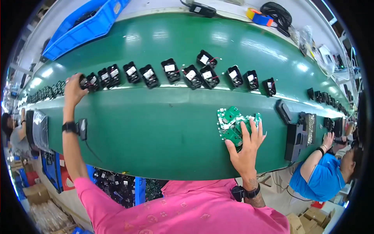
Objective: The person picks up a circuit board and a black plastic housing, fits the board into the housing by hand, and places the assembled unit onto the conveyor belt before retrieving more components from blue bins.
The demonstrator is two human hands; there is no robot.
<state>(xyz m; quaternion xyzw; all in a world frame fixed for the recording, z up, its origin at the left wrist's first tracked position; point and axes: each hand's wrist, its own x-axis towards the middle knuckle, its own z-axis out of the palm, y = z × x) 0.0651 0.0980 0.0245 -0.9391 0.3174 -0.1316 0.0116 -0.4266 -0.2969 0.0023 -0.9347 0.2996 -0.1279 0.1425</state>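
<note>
My left hand (74,89) reaches far out to the left and grips a small black housing (83,82) at the left end of a row of black housings (171,72) on the green conveyor belt (156,128). Each housing shows a white label and red wires. My right hand (246,146) lies with fingers spread on a pile of green circuit boards (230,121) near the belt's front edge. Both wrists carry black bands.
A blue bin (85,27) stands beyond the belt at the back left. Black blocks (296,138) and more housings sit at the right. A person in a blue shirt (317,175) works there. Another person (17,136) is at the far left.
</note>
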